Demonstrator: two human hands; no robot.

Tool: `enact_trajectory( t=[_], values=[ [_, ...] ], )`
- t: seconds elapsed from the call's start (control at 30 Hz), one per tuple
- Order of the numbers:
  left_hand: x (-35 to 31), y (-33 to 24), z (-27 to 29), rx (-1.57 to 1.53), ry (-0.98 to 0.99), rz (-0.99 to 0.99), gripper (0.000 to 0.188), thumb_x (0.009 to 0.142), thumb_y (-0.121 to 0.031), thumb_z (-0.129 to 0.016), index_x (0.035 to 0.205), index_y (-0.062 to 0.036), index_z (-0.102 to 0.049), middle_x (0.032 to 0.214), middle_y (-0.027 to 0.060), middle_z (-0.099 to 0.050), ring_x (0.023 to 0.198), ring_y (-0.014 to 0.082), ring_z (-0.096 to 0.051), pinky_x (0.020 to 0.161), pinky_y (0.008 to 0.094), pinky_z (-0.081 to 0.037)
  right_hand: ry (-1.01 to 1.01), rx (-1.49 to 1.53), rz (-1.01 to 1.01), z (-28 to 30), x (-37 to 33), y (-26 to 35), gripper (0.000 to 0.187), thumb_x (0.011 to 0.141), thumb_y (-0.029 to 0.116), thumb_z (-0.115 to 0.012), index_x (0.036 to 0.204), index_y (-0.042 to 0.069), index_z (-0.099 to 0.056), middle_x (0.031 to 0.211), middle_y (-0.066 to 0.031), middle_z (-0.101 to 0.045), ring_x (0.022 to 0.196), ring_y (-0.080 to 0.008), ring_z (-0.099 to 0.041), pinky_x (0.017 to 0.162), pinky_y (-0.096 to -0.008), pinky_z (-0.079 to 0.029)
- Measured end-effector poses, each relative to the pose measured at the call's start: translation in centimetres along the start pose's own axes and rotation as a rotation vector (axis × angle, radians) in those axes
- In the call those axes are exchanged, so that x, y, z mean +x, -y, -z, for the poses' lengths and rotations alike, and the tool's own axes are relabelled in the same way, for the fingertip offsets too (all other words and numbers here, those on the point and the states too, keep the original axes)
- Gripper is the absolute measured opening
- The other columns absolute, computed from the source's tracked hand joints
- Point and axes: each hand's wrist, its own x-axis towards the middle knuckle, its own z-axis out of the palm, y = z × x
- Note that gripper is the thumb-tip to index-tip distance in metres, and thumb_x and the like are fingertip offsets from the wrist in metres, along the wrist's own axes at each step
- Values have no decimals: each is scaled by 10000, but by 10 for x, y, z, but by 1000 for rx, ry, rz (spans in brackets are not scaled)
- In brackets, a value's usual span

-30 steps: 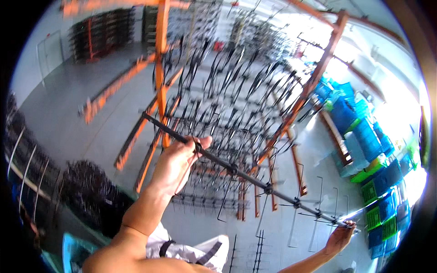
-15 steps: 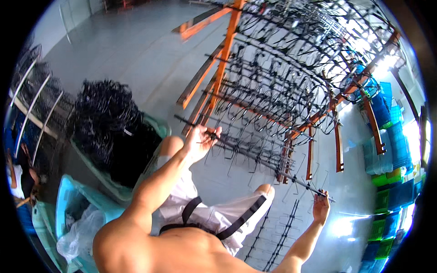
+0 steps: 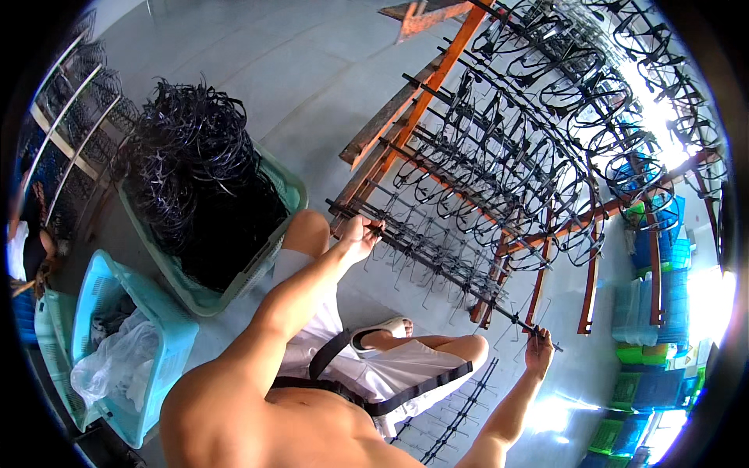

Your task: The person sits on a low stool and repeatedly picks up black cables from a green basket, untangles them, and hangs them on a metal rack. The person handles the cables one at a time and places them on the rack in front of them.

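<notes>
A long dark rod with thin wire hooks (image 3: 449, 273) runs slantwise in front of me. Near its left end, my left hand (image 3: 360, 237) is closed round it. My right hand (image 3: 539, 351) grips the other end, lower and farther right. The rod lies along the lower arms of an orange rack (image 3: 427, 97), beside similar hooked rods; whether it rests on the rack I cannot tell. Higher on the rack, thin black looped parts (image 3: 538, 129) hang from more rods.
At left stands a green crate (image 3: 292, 187) heaped with black strip-like parts (image 3: 195, 132). Nearer is a light-blue crate (image 3: 175, 343) holding a clear plastic bag (image 3: 117, 359). Hooked rods (image 3: 460, 409) lie on the floor by my leg. Blue and green crates (image 3: 644, 390) are stacked at right. A person (image 3: 35, 242) shows at the left edge.
The rod, held in both hands, has come closer to the rack's lower arms and the rods there. My view has shifted, and more of the green crate and my sandalled foot now shows.
</notes>
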Motion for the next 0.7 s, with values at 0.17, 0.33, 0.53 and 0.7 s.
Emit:
enact_trajectory(
  t=[0.17,0.33,0.53,0.7],
  values=[
    [-93,-25,12,566,-124,-33,250,915,-267,-542,974,-27,-583,1023,120,-635,949,223,-607,928,355,-475,-96,20,-120,56,43,-14,261,982,196,-406,922,20,-590,902,-112,-655,926,-274,-615,861,-452,-498],
    [-301,-85,109,467,-483,-244,314,920,-351,-518,702,-126,-489,674,34,-546,594,157,-520,593,309,-433,-183,79,-202,101,62,-34,213,964,163,-442,931,17,-594,941,-132,-662,931,-254,-633,869,-445,-512],
    [-450,76,365,160,-1072,528,437,923,-434,-434,656,-108,-549,572,43,-539,463,186,-466,464,310,-393,-140,52,-257,127,88,-64,169,940,119,-498,929,-19,-593,959,-142,-661,931,-267,-630,905,-442,-489],
    [-351,103,278,107,-689,377,413,921,-432,-444,699,-100,-552,617,53,-548,496,191,-481,492,318,-405,-265,-367,-179,137,67,-59,224,963,144,-428,980,2,-600,1006,-130,-660,1033,-256,-602,962,-367,-455]
  ],
)
